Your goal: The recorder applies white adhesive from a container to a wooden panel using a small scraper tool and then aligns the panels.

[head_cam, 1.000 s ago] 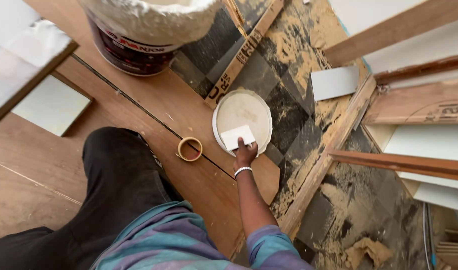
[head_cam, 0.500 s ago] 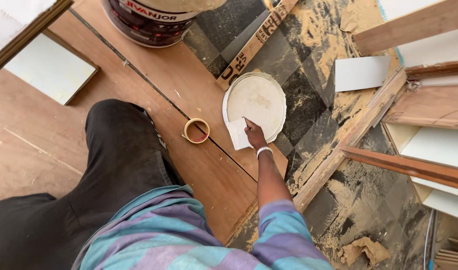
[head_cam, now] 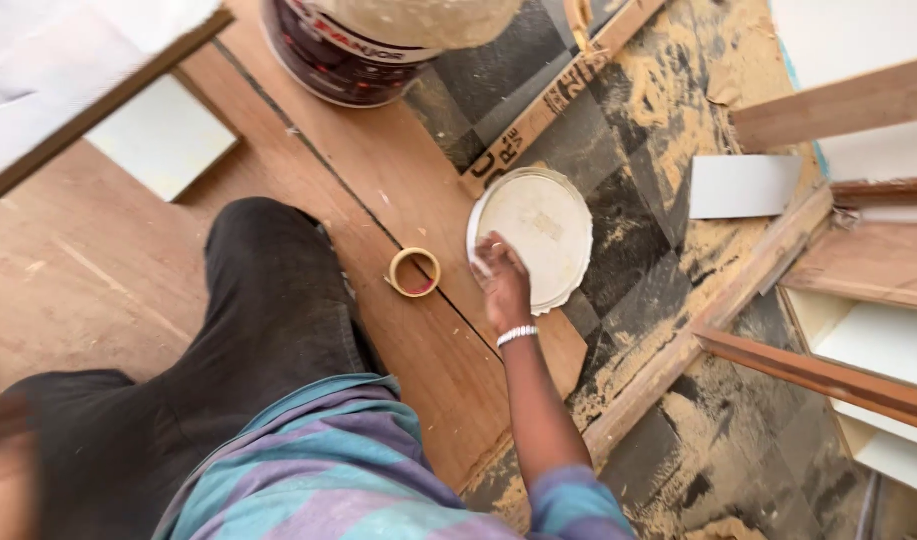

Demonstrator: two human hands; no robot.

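Near the centre of the frame, the right hand [head_cam: 503, 283] rests with curled fingers on the left edge of a round white lid smeared with pale putty [head_cam: 535, 238], which lies on the dusty dark floor [head_cam: 639, 250]; whether it grips anything is unclear. A roll of tan tape [head_cam: 415, 272] lies just left, on a brown plywood board [head_cam: 399, 190]. A dark paint bucket [head_cam: 351, 60] stands at upper centre.

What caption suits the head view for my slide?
Right hand rests on the edge of a putty-coated round lid, beside a tape roll.
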